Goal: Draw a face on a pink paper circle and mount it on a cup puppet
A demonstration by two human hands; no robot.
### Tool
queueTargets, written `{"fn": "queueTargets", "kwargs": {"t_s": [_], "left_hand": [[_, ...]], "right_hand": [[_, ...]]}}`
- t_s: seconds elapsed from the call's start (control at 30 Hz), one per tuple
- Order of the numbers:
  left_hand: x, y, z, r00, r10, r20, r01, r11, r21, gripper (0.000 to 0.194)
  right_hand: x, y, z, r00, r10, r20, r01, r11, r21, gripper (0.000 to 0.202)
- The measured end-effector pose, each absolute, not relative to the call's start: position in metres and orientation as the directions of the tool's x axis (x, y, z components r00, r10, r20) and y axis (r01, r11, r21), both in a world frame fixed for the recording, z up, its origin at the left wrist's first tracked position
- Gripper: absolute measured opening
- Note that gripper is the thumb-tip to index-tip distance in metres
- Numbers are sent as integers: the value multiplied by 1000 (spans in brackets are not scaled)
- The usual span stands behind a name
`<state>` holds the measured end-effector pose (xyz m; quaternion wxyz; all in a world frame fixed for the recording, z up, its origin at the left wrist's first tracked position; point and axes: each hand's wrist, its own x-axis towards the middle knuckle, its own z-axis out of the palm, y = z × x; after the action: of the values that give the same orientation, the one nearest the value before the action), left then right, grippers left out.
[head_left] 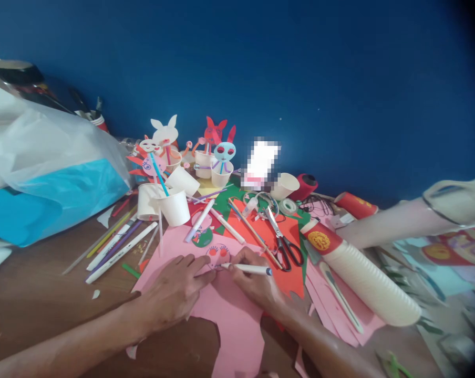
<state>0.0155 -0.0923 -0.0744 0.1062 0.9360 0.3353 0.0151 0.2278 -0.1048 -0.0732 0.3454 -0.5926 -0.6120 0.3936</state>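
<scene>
My left hand [178,286] lies on pink paper [237,320], fingers stretched out, its fingertips against a small pink paper face [218,258] with red eyes and drawn lashes. My right hand [255,281] is closed round a white marker [249,269], its tip on the lower part of the face. The marker's dark blue end points right. Just beyond the face is a green paper circle [203,237]. Black-handled scissors [282,241] lie on orange paper [296,231] to the right of my right hand.
Paper cups [174,207] with rabbit-faced puppets [224,152] on straws stand at the back. Several markers [121,253] lie on the left, near a plastic bag [56,163]. A long stack of cups [363,275] and a utility knife [342,299] lie right. A blue wall [237,68] rises behind.
</scene>
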Motion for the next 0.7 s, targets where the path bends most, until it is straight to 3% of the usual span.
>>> {"fn": "queueTargets", "kwargs": {"t_s": [0.23,0.43,0.7], "left_hand": [[16,-92,-74,778,627,-32,621,-761,188,42],[14,-92,-77,777,629,-20,623,-765,165,46],[15,-92,-77,782,623,-11,617,-771,160,46]], "right_hand": [[228,-104,-73,-56,998,-39,448,-9,-894,11],[229,-104,-72,-5,999,-47,325,-43,-945,12],[227,-105,-71,-29,999,-37,392,-23,-920,12]]}}
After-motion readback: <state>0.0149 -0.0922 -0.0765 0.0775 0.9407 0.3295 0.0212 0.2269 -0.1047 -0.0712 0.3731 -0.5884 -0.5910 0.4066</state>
